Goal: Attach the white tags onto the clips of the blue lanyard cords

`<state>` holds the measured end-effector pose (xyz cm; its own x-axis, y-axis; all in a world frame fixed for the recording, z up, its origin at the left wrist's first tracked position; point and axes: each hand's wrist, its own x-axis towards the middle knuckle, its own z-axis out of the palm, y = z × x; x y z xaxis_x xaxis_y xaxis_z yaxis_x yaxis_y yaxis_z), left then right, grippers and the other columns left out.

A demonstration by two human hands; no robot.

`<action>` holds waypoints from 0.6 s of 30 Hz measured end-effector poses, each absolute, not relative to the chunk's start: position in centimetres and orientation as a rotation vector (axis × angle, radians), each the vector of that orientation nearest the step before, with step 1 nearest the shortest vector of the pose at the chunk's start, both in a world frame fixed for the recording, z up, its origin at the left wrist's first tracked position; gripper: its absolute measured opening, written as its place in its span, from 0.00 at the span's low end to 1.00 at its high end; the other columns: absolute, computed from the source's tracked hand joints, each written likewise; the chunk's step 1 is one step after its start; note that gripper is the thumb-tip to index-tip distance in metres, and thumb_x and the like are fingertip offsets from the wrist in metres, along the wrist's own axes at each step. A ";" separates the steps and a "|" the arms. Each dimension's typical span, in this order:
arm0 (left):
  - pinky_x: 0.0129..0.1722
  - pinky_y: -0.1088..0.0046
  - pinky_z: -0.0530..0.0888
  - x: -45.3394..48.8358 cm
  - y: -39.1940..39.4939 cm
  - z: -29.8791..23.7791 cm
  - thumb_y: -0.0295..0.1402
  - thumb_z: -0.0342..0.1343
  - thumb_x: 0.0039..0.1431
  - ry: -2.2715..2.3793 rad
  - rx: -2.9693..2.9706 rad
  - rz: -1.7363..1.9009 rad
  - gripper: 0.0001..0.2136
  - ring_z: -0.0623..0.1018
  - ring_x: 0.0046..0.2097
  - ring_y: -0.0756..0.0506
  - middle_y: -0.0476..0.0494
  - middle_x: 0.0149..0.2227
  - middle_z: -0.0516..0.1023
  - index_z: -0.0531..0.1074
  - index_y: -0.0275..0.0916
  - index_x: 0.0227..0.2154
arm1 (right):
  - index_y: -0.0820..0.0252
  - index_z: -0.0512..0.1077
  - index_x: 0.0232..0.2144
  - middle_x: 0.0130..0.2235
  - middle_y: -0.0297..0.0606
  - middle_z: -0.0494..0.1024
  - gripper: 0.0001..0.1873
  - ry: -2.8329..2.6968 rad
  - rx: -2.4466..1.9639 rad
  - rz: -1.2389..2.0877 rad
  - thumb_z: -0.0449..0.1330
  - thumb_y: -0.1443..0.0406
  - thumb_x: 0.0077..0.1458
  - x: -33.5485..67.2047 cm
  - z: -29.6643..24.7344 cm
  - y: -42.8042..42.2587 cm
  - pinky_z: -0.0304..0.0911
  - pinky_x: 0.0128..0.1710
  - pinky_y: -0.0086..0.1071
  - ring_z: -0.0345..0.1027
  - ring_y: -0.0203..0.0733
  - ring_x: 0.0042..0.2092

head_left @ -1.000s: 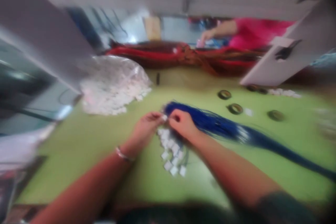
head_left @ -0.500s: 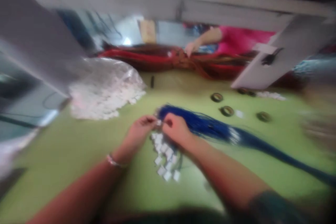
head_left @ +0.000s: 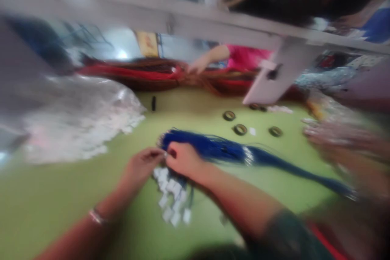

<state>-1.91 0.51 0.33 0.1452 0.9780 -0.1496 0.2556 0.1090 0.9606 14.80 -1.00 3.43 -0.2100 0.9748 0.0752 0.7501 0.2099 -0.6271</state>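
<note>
The picture is blurred by motion. My left hand (head_left: 142, 167) and my right hand (head_left: 182, 158) meet at their fingertips over the green table (head_left: 61, 195), pinching a small white piece (head_left: 165, 154) between them. Just behind my right hand starts a long bundle of blue wires (head_left: 219, 150) that runs off to the right. Below my hands lies a little heap of small white pieces (head_left: 172, 199) with thin dark wires on them.
A clear bag of white pieces (head_left: 82, 118) lies at the left. Three dark rings (head_left: 240, 129) sit behind the blue bundle. Red and brown wire bundles (head_left: 137, 74) cross the far edge, where another person in a pink top (head_left: 246, 57) reaches in. A white post (head_left: 274, 77) slants down at the right.
The view has swung up and to the right, so my hands and the blue bundle sit lower and further left. My hands stay pinched together. The other person's hand has moved left along the red wires.
</note>
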 end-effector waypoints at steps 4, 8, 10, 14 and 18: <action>0.45 0.63 0.73 -2.1 0.7 -0.1 0.44 0.64 0.45 1.367 1.356 0.902 0.17 0.78 0.39 0.42 0.39 0.36 0.82 0.78 0.36 0.33 | 0.59 0.75 0.27 0.28 0.34 0.78 0.05 -1.990 -1.557 0.711 0.58 0.65 0.49 15.6 4.0 -0.5 0.53 0.29 0.28 0.65 0.35 0.29; 0.44 0.63 0.73 -2.6 0.6 -0.7 0.46 0.64 0.46 1.395 1.369 0.882 0.19 0.79 0.39 0.41 0.39 0.36 0.82 0.77 0.36 0.35 | 0.59 0.75 0.23 0.24 0.32 0.76 0.05 -2.086 -1.499 0.753 0.59 0.67 0.47 16.1 4.2 -0.2 0.52 0.27 0.28 0.63 0.34 0.27; 0.44 0.63 0.73 -2.6 0.6 -0.9 0.45 0.64 0.46 1.391 1.391 0.870 0.18 0.78 0.39 0.42 0.39 0.36 0.82 0.78 0.36 0.35 | 0.59 0.75 0.23 0.26 0.34 0.77 0.05 -2.149 -1.446 0.713 0.59 0.67 0.48 16.0 4.0 -0.2 0.52 0.28 0.28 0.63 0.35 0.28; 0.44 0.63 0.73 -2.4 0.8 -0.9 0.43 0.64 0.45 1.362 1.406 0.851 0.15 0.78 0.38 0.42 0.39 0.34 0.82 0.78 0.36 0.32 | 0.60 0.74 0.24 0.27 0.35 0.77 0.05 -2.178 -1.435 0.688 0.60 0.67 0.49 15.8 3.3 0.0 0.52 0.29 0.27 0.64 0.35 0.29; 0.42 0.65 0.73 -2.3 0.8 -0.3 0.42 0.62 0.47 1.349 1.474 0.854 0.13 0.79 0.37 0.42 0.41 0.33 0.81 0.78 0.37 0.31 | 0.61 0.75 0.25 0.27 0.33 0.77 0.04 -2.070 -1.389 0.884 0.60 0.68 0.48 16.2 2.8 0.5 0.55 0.29 0.26 0.65 0.34 0.29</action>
<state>-2.30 0.85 -0.31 0.1542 0.9836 -0.0937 0.3360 0.0370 0.9411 16.16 0.47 2.82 -0.3609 0.9316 0.0435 0.6129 0.2721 -0.7418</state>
